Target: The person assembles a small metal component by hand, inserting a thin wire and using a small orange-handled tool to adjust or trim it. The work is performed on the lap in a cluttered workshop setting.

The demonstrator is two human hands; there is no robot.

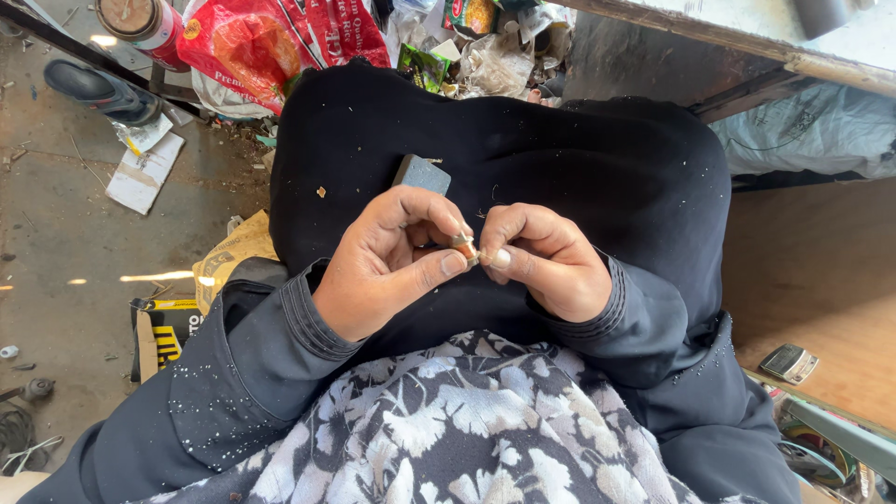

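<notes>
Seated, both hands meet over the lap. Left hand pinches a small brown-and-metal piece between thumb and forefinger; right hand closes its fingertips on the same piece from the other side, so the hands are together, clamped on it. Held close and raised off the black garment, likely for fine fingertip work. Just beyond the left hand, a grey block rests on the lap. Farther out: red plastic bags, a dark shoe, scrap paper on the floor. Nothing blocks the hands.
</notes>
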